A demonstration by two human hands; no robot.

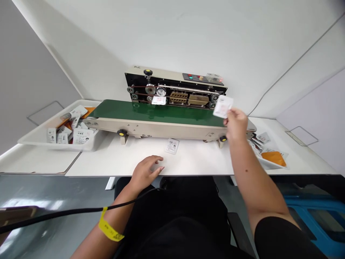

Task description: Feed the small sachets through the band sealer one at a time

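Observation:
Between thumb and fingers, my right hand [237,124] pinches a white printed packet [223,106] by its lower edge. It is held up at the right end of the band sealer [176,86], above the green conveyor belt [151,113]. Another packet [159,100] is at the machine's rollers, over the belt's back edge. My left hand [147,171] rests at the table's front edge with thumb and fingers apart, holding nothing. Just beyond its fingertips, a third packet [171,146] lies flat on the white table [194,154].
A white bin [54,145] of white and orange packets stands at the belt's left end. Behind my right forearm is another bin [266,164] with packets, including an orange one [274,158]. A black cable [81,211] crosses my left forearm. Blue crates [318,216] sit below right.

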